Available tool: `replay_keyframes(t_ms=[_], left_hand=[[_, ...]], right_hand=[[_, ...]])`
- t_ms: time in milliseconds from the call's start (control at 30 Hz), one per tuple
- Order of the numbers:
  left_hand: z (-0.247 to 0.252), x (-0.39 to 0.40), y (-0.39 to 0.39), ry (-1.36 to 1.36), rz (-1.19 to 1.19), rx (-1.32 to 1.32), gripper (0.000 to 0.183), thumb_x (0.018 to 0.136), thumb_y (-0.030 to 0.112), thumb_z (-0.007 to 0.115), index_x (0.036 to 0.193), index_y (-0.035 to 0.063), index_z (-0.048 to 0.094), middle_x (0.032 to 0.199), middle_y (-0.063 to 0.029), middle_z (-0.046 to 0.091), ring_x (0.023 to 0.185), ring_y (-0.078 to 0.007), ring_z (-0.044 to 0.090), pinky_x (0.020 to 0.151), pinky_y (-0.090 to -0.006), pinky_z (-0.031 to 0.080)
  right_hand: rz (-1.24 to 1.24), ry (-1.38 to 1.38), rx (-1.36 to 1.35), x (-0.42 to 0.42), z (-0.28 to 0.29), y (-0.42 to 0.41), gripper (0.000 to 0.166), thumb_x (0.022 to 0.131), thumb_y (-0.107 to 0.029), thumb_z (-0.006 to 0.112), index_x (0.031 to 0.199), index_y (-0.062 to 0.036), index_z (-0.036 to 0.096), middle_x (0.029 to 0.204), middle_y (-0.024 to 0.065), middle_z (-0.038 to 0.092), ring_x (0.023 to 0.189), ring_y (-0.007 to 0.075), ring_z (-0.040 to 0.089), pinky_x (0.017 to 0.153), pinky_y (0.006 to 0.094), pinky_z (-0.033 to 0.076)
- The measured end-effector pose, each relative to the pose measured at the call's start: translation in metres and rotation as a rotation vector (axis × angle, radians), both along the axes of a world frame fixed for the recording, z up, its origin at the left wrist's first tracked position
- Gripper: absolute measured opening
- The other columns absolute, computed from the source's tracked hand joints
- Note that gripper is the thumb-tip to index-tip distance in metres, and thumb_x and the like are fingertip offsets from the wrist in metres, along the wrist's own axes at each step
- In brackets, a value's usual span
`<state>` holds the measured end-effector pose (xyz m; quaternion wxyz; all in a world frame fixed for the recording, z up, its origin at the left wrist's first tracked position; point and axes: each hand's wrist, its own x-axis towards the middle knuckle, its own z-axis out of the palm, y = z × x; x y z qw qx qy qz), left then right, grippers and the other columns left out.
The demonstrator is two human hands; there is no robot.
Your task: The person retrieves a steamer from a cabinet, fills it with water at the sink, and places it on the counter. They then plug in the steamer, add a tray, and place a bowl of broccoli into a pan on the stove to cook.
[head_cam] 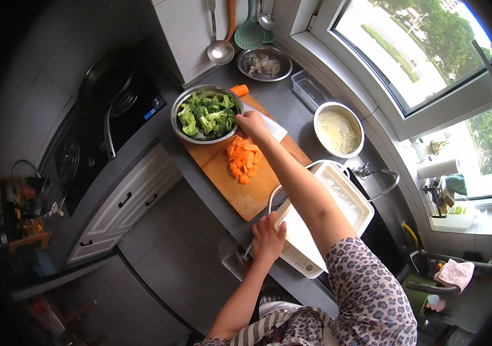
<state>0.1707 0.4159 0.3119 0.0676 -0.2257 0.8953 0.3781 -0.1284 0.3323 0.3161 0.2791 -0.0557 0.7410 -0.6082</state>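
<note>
My right hand (pixel 251 124) grips the rim of a metal bowl (pixel 177 121) full of cut broccoli (pixel 207 114). The bowl is over the far end of a wooden cutting board (pixel 246 203). Below it on the board is a pile of carrot pieces (pixel 244 159), and a larger carrot piece (pixel 240 90) shows past the bowl. Part of a white flat item (pixel 275 129) lies by my right wrist. My left hand (pixel 268 238) is at the near corner of a white plastic container (pixel 304 231); its fingertips are partly hidden, so its hold is unclear.
Along the window side stand a metal bowl of shrimp-like pieces (pixel 264 65), a clear plastic box (pixel 308 90) and a bowl of pale strands (pixel 337 129). A faucet (pixel 386 181) rises behind the white container. Left, a pan (pixel 107 82) sits on the stove (pixel 90 147).
</note>
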Motion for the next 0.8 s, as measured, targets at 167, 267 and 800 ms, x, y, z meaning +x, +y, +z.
replay_keyframes(t_ms=[167,267,800], left_hand=[[-0.002,0.0,0.001,-0.026,-0.01,-0.006,0.051,0.088,0.048,0.045,0.127,0.0164,0.042,0.124,-0.0145,0.045,0.112,-0.0372,0.041,0.082,-0.0464,0.048],[0.003,-0.003,0.0,-0.047,-0.031,0.035,0.052,0.088,0.048,0.046,0.128,0.0154,0.041,0.125,-0.0145,0.044,0.114,-0.0376,0.04,0.085,-0.0468,0.046],[-0.027,0.006,0.003,0.161,-0.033,-0.116,0.044,0.085,0.038,0.053,0.122,0.0162,0.043,0.115,-0.0126,0.049,0.105,-0.038,0.045,0.081,-0.0468,0.047]], right_hand=[[-0.414,-0.127,-0.276,0.016,0.019,0.045,0.021,0.084,-0.013,0.049,0.079,0.0065,0.054,0.058,0.0127,0.058,0.039,0.0147,0.049,0.034,0.0263,0.036],[-0.565,-0.013,-0.143,0.006,0.011,0.074,0.023,0.084,-0.014,0.049,0.078,0.0077,0.055,0.06,0.0154,0.06,0.041,0.0156,0.052,0.034,0.0267,0.039],[-0.112,0.031,0.171,0.038,-0.006,-0.014,0.031,0.084,-0.018,0.052,0.071,0.0092,0.057,0.06,0.0176,0.063,0.049,0.0242,0.064,0.043,0.0333,0.052]])
